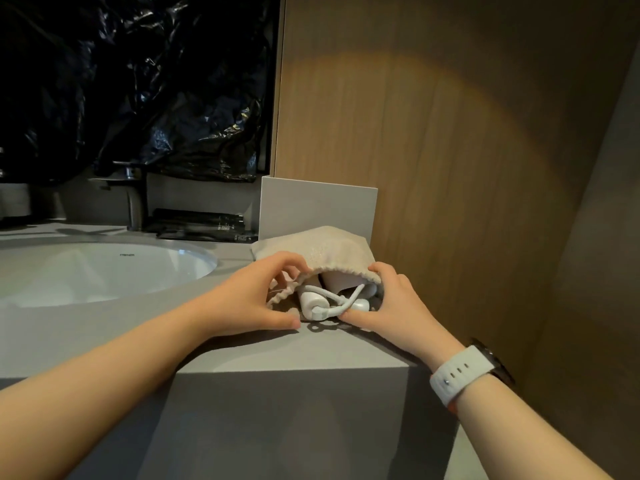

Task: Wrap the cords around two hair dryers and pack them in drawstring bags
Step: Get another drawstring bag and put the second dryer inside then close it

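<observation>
Nearest, at five o'clock, a white-strapped watch (pixel 460 375) sits on the right wrist, above the grey counter (pixel 277 355), whose corner is at six. Just below the view's middle, the left hand (pixel 256 299) pinches the gathered rim of the beige drawstring bag (pixel 322 251) at the bag's eight o'clock, its thumb down on the counter. The right hand (pixel 391 303) curls over the rim at four o'clock, its thumb against the white cord (pixel 341 299). The bag lies on the counter, its mouth towards the viewer. The white hair dryer (pixel 311 301) is partly inside, with its handle end and cord showing. A white sink (pixel 104 271) lies at nine, a faucet (pixel 133 195) at ten. A grey panel (pixel 318 206) stands behind the bag at twelve, wooden wall (pixel 450 133) at two, black plastic sheeting (pixel 138 81) at eleven.
</observation>
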Available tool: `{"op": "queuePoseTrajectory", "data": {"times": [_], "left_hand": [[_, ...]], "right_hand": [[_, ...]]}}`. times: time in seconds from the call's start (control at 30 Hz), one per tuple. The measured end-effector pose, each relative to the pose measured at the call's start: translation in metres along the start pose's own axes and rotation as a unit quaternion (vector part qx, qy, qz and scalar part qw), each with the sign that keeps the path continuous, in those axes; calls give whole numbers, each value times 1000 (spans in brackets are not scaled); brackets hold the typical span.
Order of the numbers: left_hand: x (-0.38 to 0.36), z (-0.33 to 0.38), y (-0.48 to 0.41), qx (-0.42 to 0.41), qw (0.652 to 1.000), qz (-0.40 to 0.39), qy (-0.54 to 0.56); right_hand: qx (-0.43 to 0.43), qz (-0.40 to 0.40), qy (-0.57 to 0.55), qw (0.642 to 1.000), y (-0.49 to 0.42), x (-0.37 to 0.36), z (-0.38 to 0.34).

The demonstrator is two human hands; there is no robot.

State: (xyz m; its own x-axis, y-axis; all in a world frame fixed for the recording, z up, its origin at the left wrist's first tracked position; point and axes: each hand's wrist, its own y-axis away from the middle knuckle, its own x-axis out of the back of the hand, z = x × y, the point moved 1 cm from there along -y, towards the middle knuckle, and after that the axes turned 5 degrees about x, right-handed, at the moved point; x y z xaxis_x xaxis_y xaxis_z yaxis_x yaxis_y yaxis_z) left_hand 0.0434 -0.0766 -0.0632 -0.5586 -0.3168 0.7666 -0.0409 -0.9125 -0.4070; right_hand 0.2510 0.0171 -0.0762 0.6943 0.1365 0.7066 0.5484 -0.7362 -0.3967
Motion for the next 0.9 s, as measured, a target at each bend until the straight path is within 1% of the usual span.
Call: {"op": "queuePoseTrajectory", "data": {"times": [0.07, 0.13, 0.2, 0.23, 0.27, 0.3, 0.33, 0.4, 0.47, 0.53, 0.63, 0.77, 0.9], "left_hand": [[0, -3, 2, 23, 998, 19, -63], [1, -8, 3, 68, 992, 31, -102], [2, -12, 2, 103, 988, 12, -115], [3, -13, 2, 114, 988, 2, -105], [4, -12, 1, 127, 990, -2, -62], [4, -10, 0, 146, 989, -1, 12], [4, -7, 0, 166, 981, -1, 104], [5, -2, -1, 187, 949, 7, 252], [7, -1, -4, 183, 923, 32, 338], [11, 0, -9, 171, 901, 58, 395], [20, 4, -21, 164, 867, 89, 463], [37, 11, -46, 171, 802, 120, 560], [52, 10, -73, 174, 766, 149, 601]], "right_hand": [[7, -31, -46, 998, 7, 7, 1], [9, -40, -30, 999, 11, 11, 4], [21, -31, 2, 999, 12, 10, 2], [31, -20, 15, 999, 12, 9, 0], [40, -1, 24, 999, 11, 7, -1], [49, 23, 24, 998, 11, 6, -3], [55, 50, 16, 997, 10, 5, -4], [65, 83, -3, 994, 8, 4, -9], [69, 91, -18, 993, 5, 1, -13], [63, 102, -65, 991, 1, -1, -16], [43, 141, -138, 979, -9, 3, -23], [8, 167, -276, 946, -31, 15, -41], [-1, 192, -327, 925, -56, 23, -55]]}}
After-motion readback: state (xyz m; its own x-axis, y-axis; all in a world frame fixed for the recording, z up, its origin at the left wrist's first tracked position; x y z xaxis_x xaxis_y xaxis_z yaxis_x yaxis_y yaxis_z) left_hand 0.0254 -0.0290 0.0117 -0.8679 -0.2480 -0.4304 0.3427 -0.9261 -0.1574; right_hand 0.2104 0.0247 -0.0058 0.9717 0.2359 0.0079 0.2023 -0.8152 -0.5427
